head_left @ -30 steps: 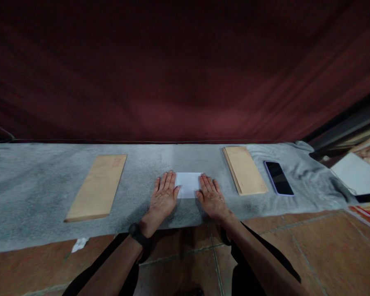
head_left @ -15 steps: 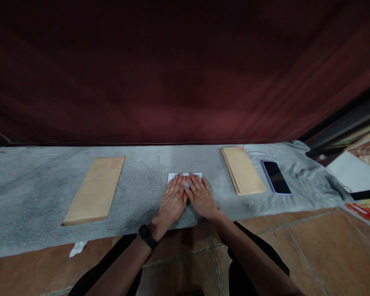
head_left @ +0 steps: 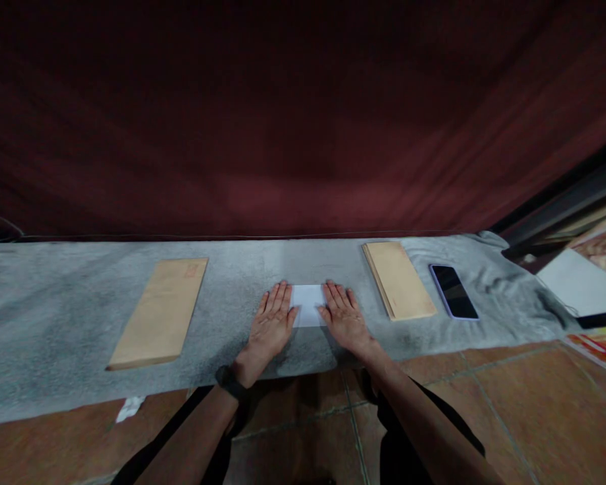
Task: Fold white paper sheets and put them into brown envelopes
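A white sheet of folded paper (head_left: 308, 306) lies flat on the grey cloth (head_left: 242, 269) in front of me. My left hand (head_left: 273, 320) rests palm down over its left edge, fingers stretched forward. Over the right edge lies my right hand (head_left: 345, 318), also flat with fingers extended. The middle of the paper shows between the two thumbs, while its side edges are hidden beneath the hands. Neither hand grips anything.
To the left lies a brown envelope (head_left: 161, 310). On the right are a small stack of brown envelopes (head_left: 400, 279) and a phone (head_left: 453, 291) in a purple case. Dark red fabric (head_left: 303, 135) rises behind. A white scrap (head_left: 130, 408) is on the tiled floor.
My hands have slid apart, the left one leftward and the right one rightward, from side by side on the paper's middle to its two edges. More of the paper now shows.
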Demonstrator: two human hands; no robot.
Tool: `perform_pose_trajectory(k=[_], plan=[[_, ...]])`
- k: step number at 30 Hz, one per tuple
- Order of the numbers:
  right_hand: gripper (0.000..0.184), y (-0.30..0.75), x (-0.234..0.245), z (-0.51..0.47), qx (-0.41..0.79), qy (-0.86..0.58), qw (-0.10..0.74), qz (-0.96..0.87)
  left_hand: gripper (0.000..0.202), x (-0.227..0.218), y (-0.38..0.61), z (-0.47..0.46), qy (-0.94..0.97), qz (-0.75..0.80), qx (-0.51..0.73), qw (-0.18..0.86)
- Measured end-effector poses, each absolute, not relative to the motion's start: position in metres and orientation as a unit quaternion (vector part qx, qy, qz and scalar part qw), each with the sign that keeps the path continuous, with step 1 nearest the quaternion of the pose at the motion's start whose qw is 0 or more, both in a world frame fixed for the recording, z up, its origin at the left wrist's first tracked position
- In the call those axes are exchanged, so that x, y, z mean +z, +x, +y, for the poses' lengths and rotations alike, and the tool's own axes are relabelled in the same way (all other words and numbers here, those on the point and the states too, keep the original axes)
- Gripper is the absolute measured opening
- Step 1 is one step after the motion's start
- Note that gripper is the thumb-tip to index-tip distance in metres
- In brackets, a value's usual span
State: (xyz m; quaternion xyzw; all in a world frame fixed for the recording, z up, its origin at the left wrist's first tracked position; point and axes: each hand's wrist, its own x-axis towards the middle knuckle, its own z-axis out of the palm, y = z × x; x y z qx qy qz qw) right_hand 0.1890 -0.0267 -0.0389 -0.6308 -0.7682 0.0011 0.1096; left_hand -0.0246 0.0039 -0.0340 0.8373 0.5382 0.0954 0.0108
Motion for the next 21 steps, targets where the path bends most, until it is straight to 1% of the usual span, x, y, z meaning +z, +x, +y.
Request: perform_pose_trajectory(k=[11,14,18,21], plan=[[0.055,0.210,-0.041,-0.031,-0.007,-0.645,0.117,-0.755,0.062,-0.032,-0.037,0.008,0.853,0.516,0.076,0.011],[0.055,0.212,-0.041,-0.031,-0.009,-0.649,0.116,-0.752,0.066,-0.032,-0.039,0.007,0.857,0.509,0.075,0.006],[0.058,0.213,-0.037,-0.032,-0.016,-0.656,0.139,-0.742,0.074,-0.032,-0.039,0.006,0.859,0.505,0.083,0.000],[0.059,0.203,-0.031,-0.036,-0.016,-0.637,0.154,-0.755,0.074,-0.032,-0.039,0.005,0.859,0.504,0.090,0.001]])
